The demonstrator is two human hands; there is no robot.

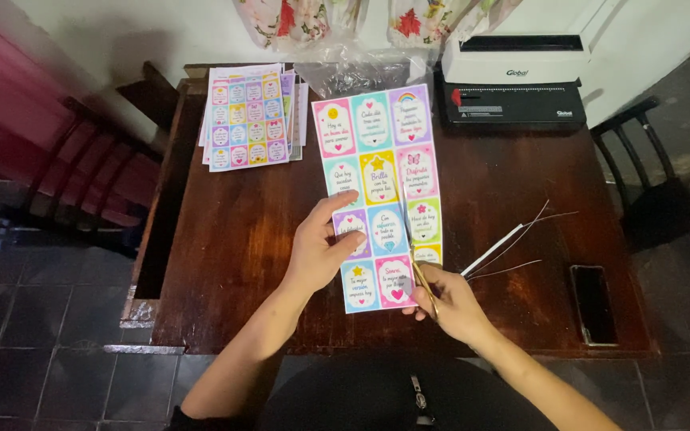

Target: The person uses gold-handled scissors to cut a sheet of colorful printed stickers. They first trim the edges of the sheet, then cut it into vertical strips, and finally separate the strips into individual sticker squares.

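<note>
A printed sheet of colourful cards (381,160) lies lengthwise on the dark wooden table (241,239). My left hand (325,243) holds the sheet's lower left edge, thumb and fingers pinching it. My right hand (450,302) grips gold-handled scissors (413,247), whose blades point up along the line between the middle and right columns of cards. The scissor blades lie over the sheet's lower right part.
A stack of similar printed sheets (247,118) lies at the table's far left. Thin paper strips (513,239) lie right of the sheet, a dark phone (592,303) near the right edge. A binding machine (514,80) and a plastic bag (353,73) stand at the back. Chairs flank the table.
</note>
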